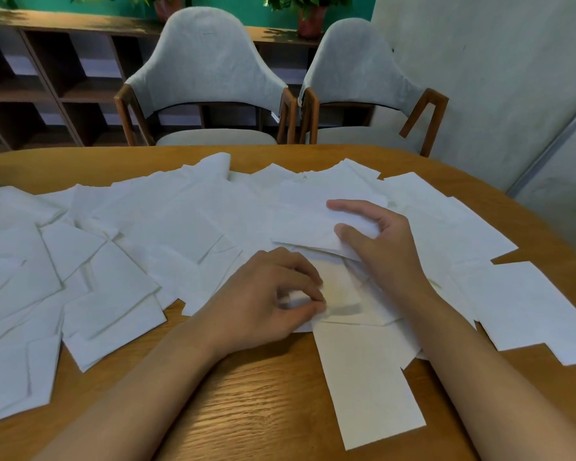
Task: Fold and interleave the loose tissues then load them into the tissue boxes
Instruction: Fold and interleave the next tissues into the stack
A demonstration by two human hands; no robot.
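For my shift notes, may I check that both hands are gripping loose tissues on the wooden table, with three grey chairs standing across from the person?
Not quite: the head view shows two grey chairs across the table, not three. The rest holds: the left hand and the right hand each grip loose tissues on the wooden table.

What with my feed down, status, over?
Left hand pinches small white tissue fold. Right hand grips flat white paper tissue. Loose white sheets crowd brown wooden table.
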